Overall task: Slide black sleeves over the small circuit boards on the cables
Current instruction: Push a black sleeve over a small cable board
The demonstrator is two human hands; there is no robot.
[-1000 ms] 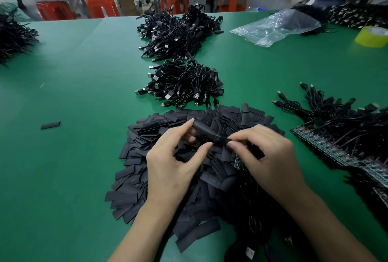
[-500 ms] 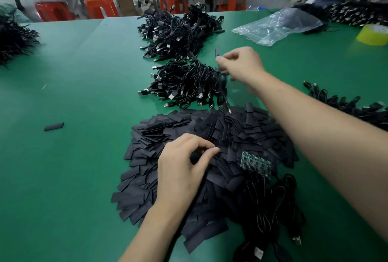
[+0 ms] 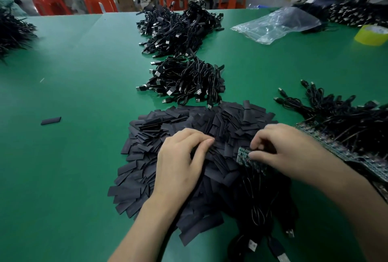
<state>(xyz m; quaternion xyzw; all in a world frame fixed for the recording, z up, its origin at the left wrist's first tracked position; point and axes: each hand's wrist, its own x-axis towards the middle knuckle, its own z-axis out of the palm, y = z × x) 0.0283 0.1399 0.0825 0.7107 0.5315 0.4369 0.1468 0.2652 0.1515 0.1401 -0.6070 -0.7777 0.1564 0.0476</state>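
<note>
A wide heap of flat black sleeves (image 3: pixel 210 127) lies on the green table in front of me. My left hand (image 3: pixel 180 163) rests on the heap with its fingers curled down among the sleeves; whether it pinches one is hidden. My right hand (image 3: pixel 281 152) pinches the end of a small green circuit board (image 3: pixel 243 155) that lies on the heap's right side. Thin black cables (image 3: pixel 260 205) run from the board toward me, ending in USB plugs near the bottom edge.
Two piles of sleeved black USB cables (image 3: pixel 184 81) lie beyond the heap. A row of bare boards with cables (image 3: pixel 344 135) sits at right. One stray sleeve (image 3: pixel 51 120) lies at left. A clear plastic bag (image 3: pixel 275 24), yellow tape roll (image 3: pixel 372 35) and another person are at the far right.
My right hand has come back from the cable pile beyond the heap to the circuit board near me. My left hand stayed on the sleeve heap.
</note>
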